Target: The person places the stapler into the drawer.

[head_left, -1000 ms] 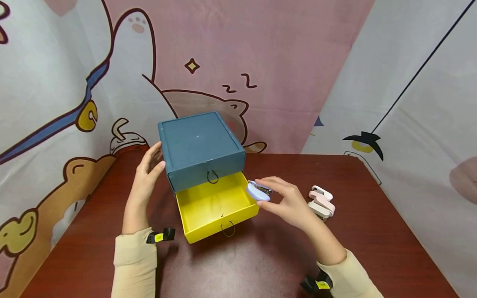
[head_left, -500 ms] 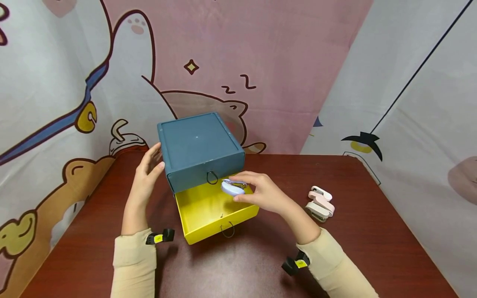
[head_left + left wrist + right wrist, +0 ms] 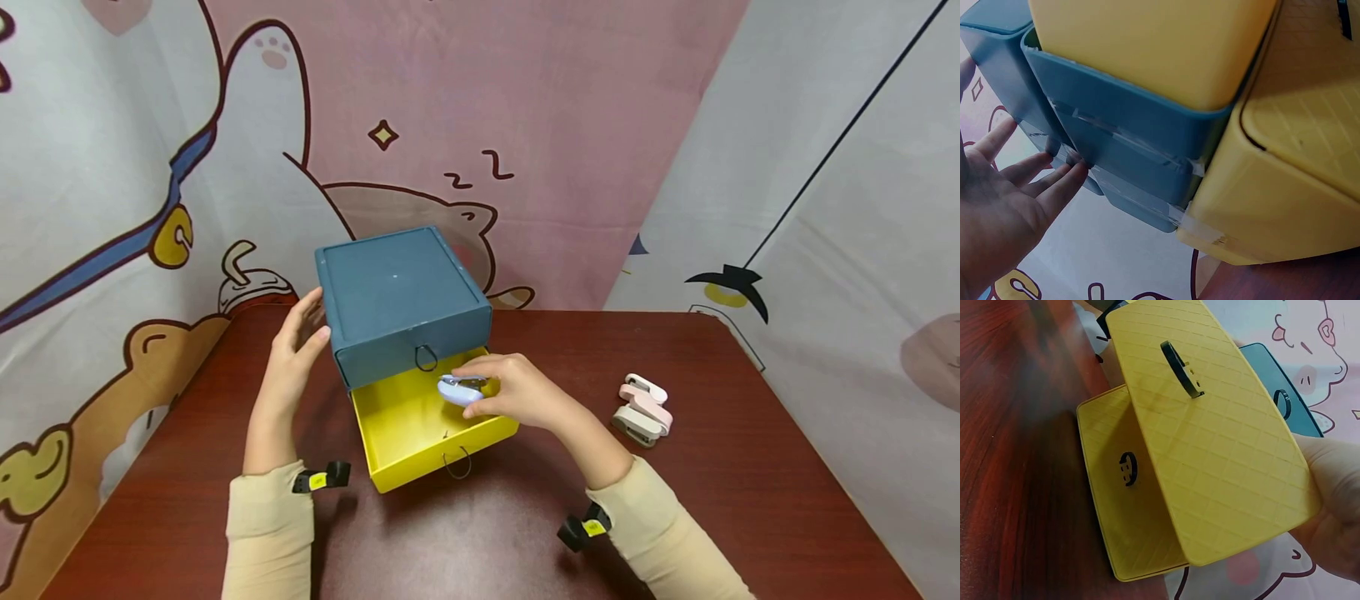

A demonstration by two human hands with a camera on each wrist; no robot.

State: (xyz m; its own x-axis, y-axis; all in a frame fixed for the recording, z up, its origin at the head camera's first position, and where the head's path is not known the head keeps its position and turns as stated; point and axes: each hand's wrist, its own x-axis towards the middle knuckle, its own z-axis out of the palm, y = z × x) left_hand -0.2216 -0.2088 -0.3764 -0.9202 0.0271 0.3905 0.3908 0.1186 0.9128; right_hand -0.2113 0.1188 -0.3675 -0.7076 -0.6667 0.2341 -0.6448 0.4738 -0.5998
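A small lilac stapler (image 3: 461,391) is pinched between the thumb and fingers of my right hand (image 3: 525,395), low over the pulled-out yellow drawer (image 3: 393,427). That drawer sticks out beneath the blue top drawer (image 3: 397,287) of a stacked drawer box. In the right wrist view the hand (image 3: 1338,500) reaches over the drawer's quilted front, which hides the stapler. My left hand (image 3: 291,358) rests its fingertips against the box's left side. Its fingers are extended along the taped blue wall (image 3: 1129,125) in the left wrist view.
Several small staplers (image 3: 643,408), in white, pink and cream, lie together on the dark red table (image 3: 720,467) to the right. Another yellow drawer front (image 3: 1107,487) is below the pulled-out one. A cartoon-printed cloth (image 3: 585,150) hangs behind the table.
My right hand has carried the lilac stapler leftward from the drawer's right edge, then lowered it over the drawer's inside. The left hand and the box stay in place.
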